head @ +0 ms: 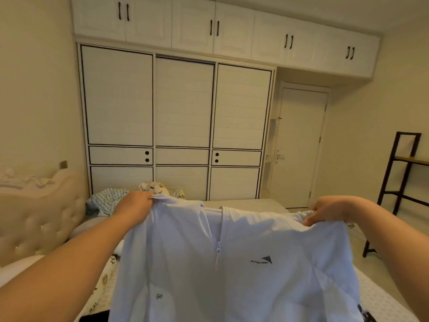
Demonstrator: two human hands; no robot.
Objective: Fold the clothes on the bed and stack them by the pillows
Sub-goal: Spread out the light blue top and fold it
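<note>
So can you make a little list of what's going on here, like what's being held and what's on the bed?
held thing: white zip jacket, hanging spread out
left hand: pinches one shoulder
right hand: pinches the other shoulder
on the bed: checked cloth, flowery cloth
behind: wardrobe, door
fold: not yet started

Bed (pixel 255 203): beige, quilted-looking surface, runs from near edge toward the far wardrobe; much of the middle is hidden by a held garment. Tufted cream headboard (pixel 34 219) on the left side. On the bed, far left: blue-and-white checked garment (pixel 106 198), crumpled. Just right of it, at the far edge: floral-print cloth (pixel 154 187), bunched. Near left, beside the headboard: white pillow (pixel 14 270), partly out of view. Right of that, leaf-patterned fabric (pixel 105 282) lies flat. Dark item (pixel 95 318) at near edge, unidentifiable.
</note>
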